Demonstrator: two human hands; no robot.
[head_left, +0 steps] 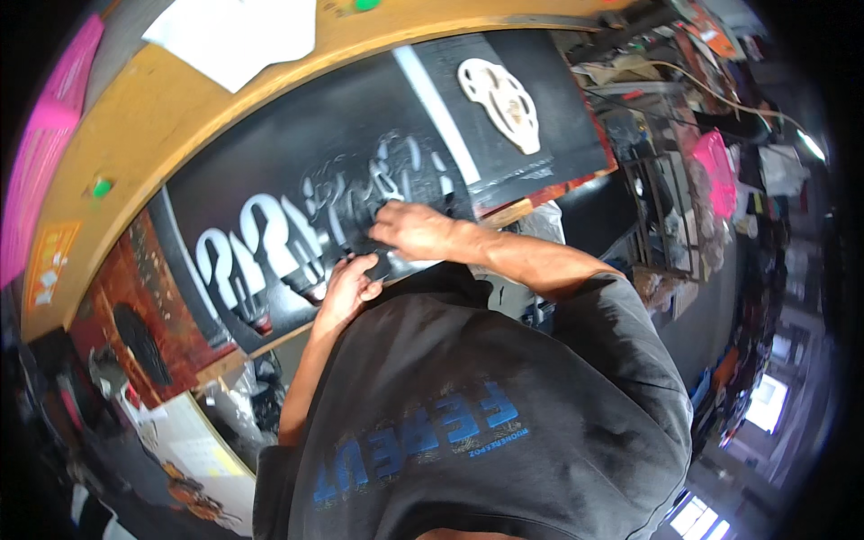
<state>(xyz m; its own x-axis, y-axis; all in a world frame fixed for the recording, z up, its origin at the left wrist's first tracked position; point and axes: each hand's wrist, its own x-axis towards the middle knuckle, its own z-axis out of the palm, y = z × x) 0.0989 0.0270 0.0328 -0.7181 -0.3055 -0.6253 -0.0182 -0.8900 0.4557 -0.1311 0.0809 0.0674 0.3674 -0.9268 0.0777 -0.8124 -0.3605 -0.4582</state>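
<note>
The work surface carries a wide, glossy black flexible sheet point(279, 130) with pale, curved cut-out openings point(277, 236) along its front left portion. The right hand point(412, 230) is positioned over the front middle of this sheet, fingers bent down onto its cut area; blur prevents confirming a grasp. The left hand point(349, 286) is located at the front edge, just beside it, fingers curled; whether it grips the black material cannot be determined.

A straight white strip point(436, 112) crosses the surface. To its right lies a flat white template with oval openings point(516, 112). A worn red-brown board point(184, 301) adjoins the left end. A curved-looking yellow beam point(171, 148) with green round buttons point(101, 188) spans the far side. In the room, right, stand a dark metal rack point(670, 211), a bright pink plastic bag point(715, 175) and lit windows point(768, 402).
</note>
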